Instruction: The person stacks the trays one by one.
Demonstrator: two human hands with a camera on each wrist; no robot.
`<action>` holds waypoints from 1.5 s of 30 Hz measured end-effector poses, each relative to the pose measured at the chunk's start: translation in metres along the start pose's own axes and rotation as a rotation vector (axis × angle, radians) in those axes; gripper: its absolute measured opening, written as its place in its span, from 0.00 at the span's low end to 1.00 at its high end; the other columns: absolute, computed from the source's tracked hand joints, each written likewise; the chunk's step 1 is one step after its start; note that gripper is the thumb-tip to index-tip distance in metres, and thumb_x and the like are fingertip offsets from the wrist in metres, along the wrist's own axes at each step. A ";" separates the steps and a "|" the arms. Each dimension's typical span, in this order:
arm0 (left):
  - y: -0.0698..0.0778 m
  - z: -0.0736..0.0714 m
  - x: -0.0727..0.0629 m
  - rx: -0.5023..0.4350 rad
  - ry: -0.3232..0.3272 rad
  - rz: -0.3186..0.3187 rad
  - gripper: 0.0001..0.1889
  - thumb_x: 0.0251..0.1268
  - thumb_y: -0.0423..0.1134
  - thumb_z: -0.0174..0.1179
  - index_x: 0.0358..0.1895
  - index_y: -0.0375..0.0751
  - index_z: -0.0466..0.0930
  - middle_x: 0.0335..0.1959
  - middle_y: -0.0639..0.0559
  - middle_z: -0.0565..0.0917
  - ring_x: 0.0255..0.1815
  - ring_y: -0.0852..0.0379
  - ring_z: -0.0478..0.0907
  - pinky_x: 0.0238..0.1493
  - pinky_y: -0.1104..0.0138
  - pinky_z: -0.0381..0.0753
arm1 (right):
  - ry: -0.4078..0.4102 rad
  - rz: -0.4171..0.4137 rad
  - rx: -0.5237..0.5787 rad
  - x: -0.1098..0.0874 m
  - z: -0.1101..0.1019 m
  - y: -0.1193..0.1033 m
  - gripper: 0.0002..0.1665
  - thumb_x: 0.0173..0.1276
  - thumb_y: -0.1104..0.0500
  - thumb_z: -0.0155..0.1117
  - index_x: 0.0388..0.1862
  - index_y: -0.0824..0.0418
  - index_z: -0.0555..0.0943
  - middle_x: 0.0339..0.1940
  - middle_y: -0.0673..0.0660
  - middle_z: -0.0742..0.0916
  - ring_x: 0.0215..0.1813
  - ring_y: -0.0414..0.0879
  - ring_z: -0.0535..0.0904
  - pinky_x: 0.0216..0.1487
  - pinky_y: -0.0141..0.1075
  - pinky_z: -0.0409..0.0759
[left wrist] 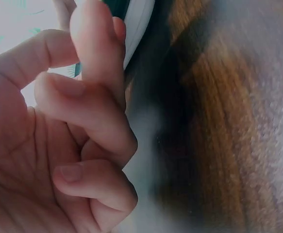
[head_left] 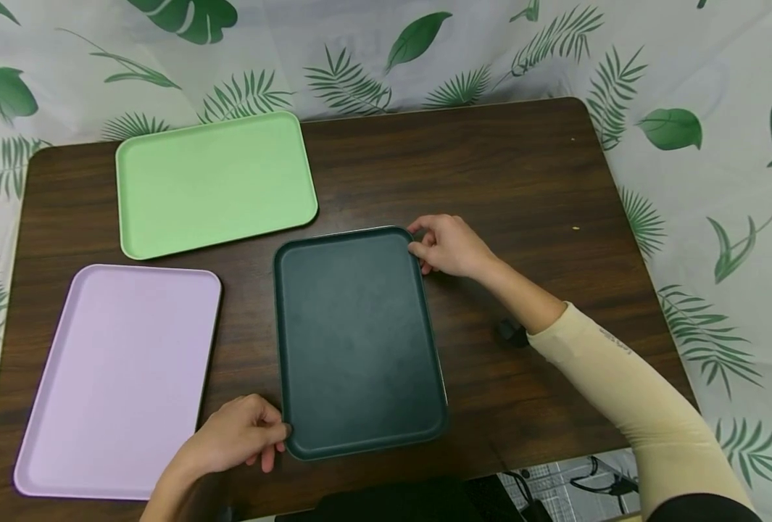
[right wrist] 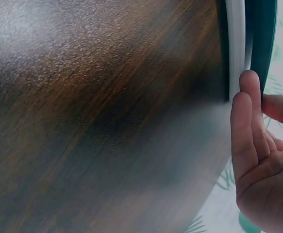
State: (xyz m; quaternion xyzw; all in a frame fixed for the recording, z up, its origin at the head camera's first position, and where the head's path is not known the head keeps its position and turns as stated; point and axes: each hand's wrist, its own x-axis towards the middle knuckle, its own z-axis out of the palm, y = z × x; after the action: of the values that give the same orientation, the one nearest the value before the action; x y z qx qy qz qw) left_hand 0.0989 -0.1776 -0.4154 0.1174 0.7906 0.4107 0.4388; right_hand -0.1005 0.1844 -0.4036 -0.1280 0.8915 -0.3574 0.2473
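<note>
A dark green rectangular tray (head_left: pixel 362 348) lies in the middle of the head view, its long side running away from me. My left hand (head_left: pixel 238 435) pinches its near left corner between thumb and fingers. At the far right corner, my right hand (head_left: pixel 451 246) grips the rim with its thumb on top. In the right wrist view a white rim (right wrist: pixel 236 43) shows beside the dark green edge (right wrist: pixel 263 39), with the fingers of the right hand (right wrist: pixel 262 160) against it. The left wrist view shows the lower fingers of the left hand (left wrist: pixel 88 126) curled.
A light purple tray (head_left: pixel 125 370) lies on the left, close to my left forearm. The light green tray (head_left: pixel 216 185) is at the back left. Under them is a dark wooden table (head_left: pixel 490 167). A small black object (head_left: pixel 511 332) sits beneath the right forearm.
</note>
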 end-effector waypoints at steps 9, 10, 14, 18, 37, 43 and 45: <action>0.003 0.002 0.003 0.041 0.029 0.003 0.16 0.68 0.40 0.56 0.19 0.51 0.81 0.11 0.62 0.79 0.11 0.62 0.72 0.15 0.68 0.70 | 0.020 0.010 -0.051 0.002 0.001 0.001 0.22 0.73 0.57 0.61 0.62 0.65 0.75 0.21 0.53 0.85 0.23 0.47 0.83 0.26 0.39 0.78; 0.004 0.002 0.003 0.044 0.032 0.002 0.16 0.68 0.40 0.56 0.19 0.51 0.81 0.11 0.62 0.79 0.11 0.62 0.73 0.16 0.67 0.71 | 0.020 0.010 -0.052 0.003 0.000 0.000 0.22 0.73 0.57 0.61 0.62 0.65 0.75 0.21 0.53 0.85 0.23 0.47 0.83 0.26 0.39 0.78; 0.005 0.001 0.003 0.065 0.039 -0.002 0.16 0.68 0.40 0.56 0.18 0.51 0.80 0.10 0.63 0.78 0.12 0.62 0.73 0.17 0.67 0.72 | 0.018 0.009 -0.052 0.003 -0.001 -0.001 0.23 0.73 0.57 0.61 0.63 0.65 0.75 0.21 0.53 0.85 0.22 0.46 0.83 0.25 0.39 0.78; 0.004 0.001 0.002 0.076 0.040 -0.006 0.17 0.67 0.40 0.56 0.18 0.52 0.80 0.11 0.63 0.79 0.11 0.62 0.73 0.17 0.67 0.72 | 0.010 0.005 -0.053 0.005 -0.002 0.000 0.24 0.73 0.56 0.61 0.63 0.65 0.75 0.20 0.52 0.85 0.22 0.46 0.83 0.26 0.39 0.78; 0.001 -0.018 -0.011 0.128 0.144 -0.020 0.21 0.72 0.58 0.52 0.22 0.53 0.79 0.13 0.64 0.78 0.13 0.66 0.63 0.17 0.70 0.62 | 0.016 0.050 -0.033 0.012 -0.013 -0.002 0.23 0.75 0.44 0.56 0.56 0.60 0.79 0.23 0.55 0.85 0.24 0.49 0.83 0.30 0.41 0.76; -0.004 -0.037 -0.028 0.139 0.324 -0.094 0.19 0.73 0.55 0.53 0.24 0.52 0.79 0.16 0.61 0.78 0.17 0.62 0.64 0.23 0.67 0.64 | 0.089 0.059 -0.033 0.015 -0.019 -0.004 0.21 0.74 0.44 0.57 0.52 0.59 0.81 0.24 0.58 0.86 0.24 0.50 0.83 0.37 0.41 0.76; -0.007 -0.044 -0.035 0.152 0.387 -0.110 0.18 0.74 0.54 0.52 0.26 0.52 0.79 0.17 0.61 0.78 0.18 0.62 0.65 0.23 0.67 0.65 | 0.112 0.058 -0.042 0.016 -0.020 -0.006 0.21 0.74 0.44 0.57 0.51 0.59 0.81 0.25 0.58 0.86 0.24 0.50 0.83 0.38 0.41 0.76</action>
State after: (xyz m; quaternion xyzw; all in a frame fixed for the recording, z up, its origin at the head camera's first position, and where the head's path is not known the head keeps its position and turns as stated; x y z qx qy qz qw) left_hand 0.0861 -0.2250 -0.3879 0.0256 0.8939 0.3404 0.2905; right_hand -0.1242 0.1852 -0.3930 -0.0871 0.9145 -0.3381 0.2043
